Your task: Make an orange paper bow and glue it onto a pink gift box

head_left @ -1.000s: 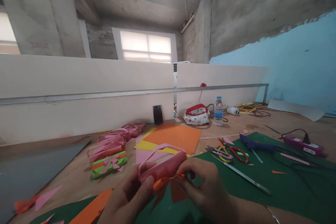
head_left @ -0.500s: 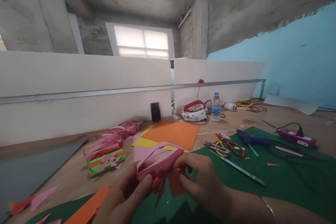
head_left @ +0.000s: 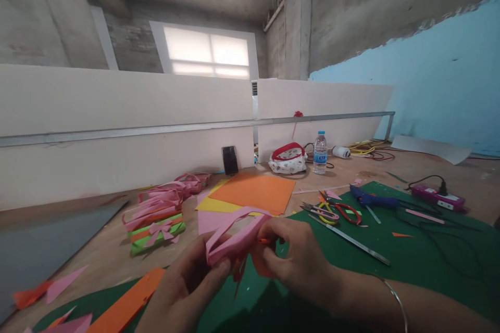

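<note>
A small pink paper basket or bag with a strip handle is held over the green cutting mat. My left hand is closed around its left end, thumb on the near side. At its right end, my right hand has its fingers pinched together beside the pink paper, with a bit of orange showing at the fingertips. Dark orange pieces hang below the basket, between the hands, partly hidden by the fingers. Finished-looking pink baskets and a green one with a bow lie to the left.
Orange sheets and a yellow sheet lie ahead. To the right are red-handled pliers, thread snips, a blue glue gun and a purple power strip. A water bottle, a pouch and a phone stand farther back.
The hanging orange pieces under the basket have swung or turned and now show less. Both hands keep their hold, and the whole view has shifted slightly upward.
</note>
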The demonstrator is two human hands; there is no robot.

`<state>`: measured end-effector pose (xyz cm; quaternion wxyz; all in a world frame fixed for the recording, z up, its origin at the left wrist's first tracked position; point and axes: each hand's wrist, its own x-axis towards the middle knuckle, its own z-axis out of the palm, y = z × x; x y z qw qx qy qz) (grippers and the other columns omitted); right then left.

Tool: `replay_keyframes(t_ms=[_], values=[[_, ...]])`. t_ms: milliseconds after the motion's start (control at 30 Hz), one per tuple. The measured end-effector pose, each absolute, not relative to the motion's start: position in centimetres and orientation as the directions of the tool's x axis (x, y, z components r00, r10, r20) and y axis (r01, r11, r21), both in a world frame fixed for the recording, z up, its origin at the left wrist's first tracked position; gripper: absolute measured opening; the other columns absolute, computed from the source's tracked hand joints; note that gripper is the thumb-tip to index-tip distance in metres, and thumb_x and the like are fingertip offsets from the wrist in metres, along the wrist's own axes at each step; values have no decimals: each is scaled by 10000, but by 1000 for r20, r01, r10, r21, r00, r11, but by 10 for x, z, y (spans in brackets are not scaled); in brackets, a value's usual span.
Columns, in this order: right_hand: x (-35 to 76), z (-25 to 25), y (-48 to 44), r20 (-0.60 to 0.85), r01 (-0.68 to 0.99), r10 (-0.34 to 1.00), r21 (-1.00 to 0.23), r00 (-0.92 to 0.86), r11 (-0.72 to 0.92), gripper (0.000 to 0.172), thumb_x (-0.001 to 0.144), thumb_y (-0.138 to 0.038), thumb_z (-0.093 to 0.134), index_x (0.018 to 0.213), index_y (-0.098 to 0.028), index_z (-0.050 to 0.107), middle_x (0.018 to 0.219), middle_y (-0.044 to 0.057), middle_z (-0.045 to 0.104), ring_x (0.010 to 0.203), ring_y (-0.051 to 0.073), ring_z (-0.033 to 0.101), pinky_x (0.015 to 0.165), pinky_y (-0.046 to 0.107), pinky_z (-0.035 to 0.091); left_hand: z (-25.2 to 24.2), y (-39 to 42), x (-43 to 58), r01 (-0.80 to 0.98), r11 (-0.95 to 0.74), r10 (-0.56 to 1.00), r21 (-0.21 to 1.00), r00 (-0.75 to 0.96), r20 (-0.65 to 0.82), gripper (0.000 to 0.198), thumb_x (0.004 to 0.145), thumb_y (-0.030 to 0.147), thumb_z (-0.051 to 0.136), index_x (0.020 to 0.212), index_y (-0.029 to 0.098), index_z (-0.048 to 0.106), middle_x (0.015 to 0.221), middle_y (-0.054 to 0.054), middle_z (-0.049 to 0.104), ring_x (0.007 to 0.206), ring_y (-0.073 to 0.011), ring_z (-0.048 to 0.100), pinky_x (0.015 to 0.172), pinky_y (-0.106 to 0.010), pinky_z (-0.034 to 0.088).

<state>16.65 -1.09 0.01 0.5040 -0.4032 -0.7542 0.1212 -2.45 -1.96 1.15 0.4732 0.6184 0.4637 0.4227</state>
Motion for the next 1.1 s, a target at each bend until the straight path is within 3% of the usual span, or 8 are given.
replay_keyframes(t_ms=[333,467,667,800,967,1100], values=[[166,0,-9,653,550,740,-563,-161,616,67,725,-129,576,704,-188,551,661,-30,571,599,108,492,570,220,348,9,-23,-18,101,-44,973,994,232,20,430,768,470,620,1141,268,544,1202,-12,626,1142,-256,542,935,-309,430],[165,-5,-8,694,606,705,-499,-149,619,44,726,-153,586,757,-183,579,680,-14,581,617,126,499,588,243,356,8,-24,-17,85,-21,979,996,206,3,412,751,483,633,1093,261,580,1069,-7,667,1064,-261,580,882,-315,459],[165,-10,-8,779,637,610,-399,-145,660,149,743,-164,564,892,-163,570,788,40,611,697,169,531,658,291,409,5,-21,-16,-212,184,971,960,191,-144,386,678,331,739,1035,254,616,1008,-1,688,978,-221,617,799,-298,532],[165,-8,-8,764,589,626,-436,-158,680,203,757,-169,550,959,-158,544,809,44,612,707,168,545,666,295,437,5,-19,-14,-347,322,945,881,168,-279,425,649,176,754,1044,225,607,944,-24,710,884,-197,659,779,-302,553],[165,-6,-9,759,582,632,-446,-155,680,264,728,-190,587,984,-157,533,866,60,620,766,190,560,708,330,460,8,-21,-13,-371,299,952,879,173,-251,420,630,194,778,1021,226,627,983,-25,714,843,-186,675,736,-275,566],[163,-6,-11,762,619,637,-448,-112,645,311,705,-168,582,1008,-169,512,872,56,595,781,197,546,705,340,467,7,-23,-14,-335,266,960,904,173,-219,415,631,266,786,1015,242,630,998,-13,705,978,-227,644,780,-288,561]])
